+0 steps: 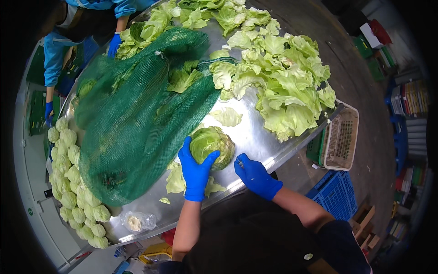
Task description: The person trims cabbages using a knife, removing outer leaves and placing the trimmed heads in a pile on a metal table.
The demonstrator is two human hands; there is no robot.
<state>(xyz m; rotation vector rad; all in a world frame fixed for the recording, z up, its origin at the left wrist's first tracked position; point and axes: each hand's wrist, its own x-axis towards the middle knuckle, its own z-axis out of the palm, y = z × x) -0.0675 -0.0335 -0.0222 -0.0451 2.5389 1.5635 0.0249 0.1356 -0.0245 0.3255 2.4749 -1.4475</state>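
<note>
A round green cabbage with some browned outer leaves sits on the metal table. My left hand, in a blue glove, grips its near left side, thumb and fingers spread around it. Just to the right of the cabbage and apart from it, my right hand is closed in a blue glove. A small metallic bit shows at its fingers; the rest of what it holds is hidden. Loose leaves lie under and beside my left hand, and another pale leaf lies behind the cabbage.
A green mesh sack covers the table's left middle. Trimmed cabbages are stacked at the left edge; leaves pile up at the far right. A plastic bag lies near left. A person's gloved hand is at the far left. A crate stands right.
</note>
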